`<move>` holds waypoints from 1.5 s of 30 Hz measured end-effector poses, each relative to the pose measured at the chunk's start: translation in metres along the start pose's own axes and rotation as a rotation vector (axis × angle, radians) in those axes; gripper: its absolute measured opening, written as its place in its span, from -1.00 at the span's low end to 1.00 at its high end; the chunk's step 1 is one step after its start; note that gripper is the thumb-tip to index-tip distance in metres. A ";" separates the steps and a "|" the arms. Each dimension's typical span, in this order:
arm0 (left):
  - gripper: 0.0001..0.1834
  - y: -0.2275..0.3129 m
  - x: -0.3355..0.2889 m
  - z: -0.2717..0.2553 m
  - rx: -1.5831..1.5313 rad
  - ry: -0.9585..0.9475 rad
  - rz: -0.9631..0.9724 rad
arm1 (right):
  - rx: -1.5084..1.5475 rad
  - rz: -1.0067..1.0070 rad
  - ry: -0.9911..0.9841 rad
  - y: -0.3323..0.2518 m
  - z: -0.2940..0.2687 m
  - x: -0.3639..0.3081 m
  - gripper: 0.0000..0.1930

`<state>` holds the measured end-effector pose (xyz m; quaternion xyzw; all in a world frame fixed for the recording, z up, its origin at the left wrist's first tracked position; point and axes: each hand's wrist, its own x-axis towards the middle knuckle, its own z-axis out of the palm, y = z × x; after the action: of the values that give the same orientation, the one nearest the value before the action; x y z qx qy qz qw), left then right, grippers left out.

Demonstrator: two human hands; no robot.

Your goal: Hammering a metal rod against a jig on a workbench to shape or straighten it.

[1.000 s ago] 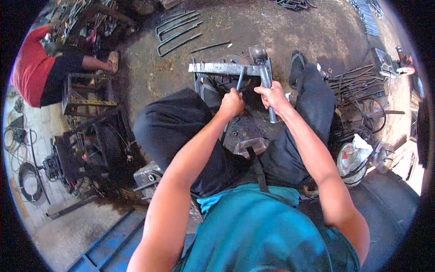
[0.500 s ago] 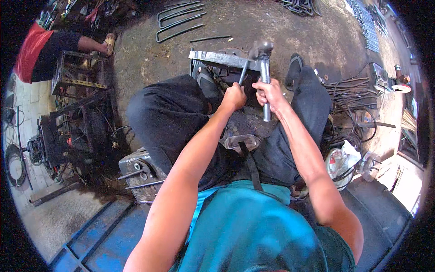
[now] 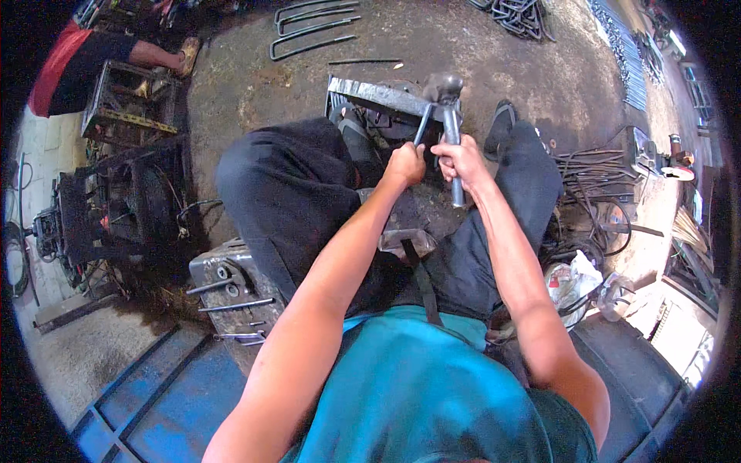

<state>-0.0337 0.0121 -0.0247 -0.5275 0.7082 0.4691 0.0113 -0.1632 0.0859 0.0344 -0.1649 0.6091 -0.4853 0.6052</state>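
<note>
Gripping a hammer (image 3: 451, 131) by its handle, the right hand (image 3: 461, 158) was closed beside the left hand (image 3: 406, 163), which pinched a thin metal rod (image 3: 421, 126) over a steel bar (image 3: 378, 94).

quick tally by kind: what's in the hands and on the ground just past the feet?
Hammers, in the right hand: 1
Thin metal rods, in the left hand: 1
Flat steel bars under the hammer head: 1
Bent U-shaped rods on the ground beyond: 3
Straight loose rods beside them: 1
Total: 7
</note>
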 end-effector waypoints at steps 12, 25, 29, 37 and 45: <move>-0.51 -0.016 0.012 0.008 -0.054 0.011 0.066 | -0.071 0.094 0.020 0.004 -0.014 0.012 -0.79; -0.49 -0.012 0.004 -0.001 -0.066 -0.043 0.046 | 0.188 -0.248 -0.168 -0.025 0.001 -0.011 -0.81; -0.49 -0.016 0.005 0.002 -0.093 -0.049 0.002 | -0.016 0.042 0.013 0.001 -0.008 0.002 -0.78; -0.35 -0.039 0.020 0.010 -0.436 -0.182 -0.021 | 0.129 -0.085 -0.054 -0.007 0.002 -0.008 -0.79; -0.28 -0.033 0.018 0.003 -0.431 -0.201 0.006 | -0.013 -0.104 -0.008 -0.004 0.002 0.002 -0.75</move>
<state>-0.0178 0.0008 -0.0567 -0.4664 0.5886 0.6595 -0.0324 -0.1635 0.0819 0.0366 -0.2023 0.6003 -0.5115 0.5806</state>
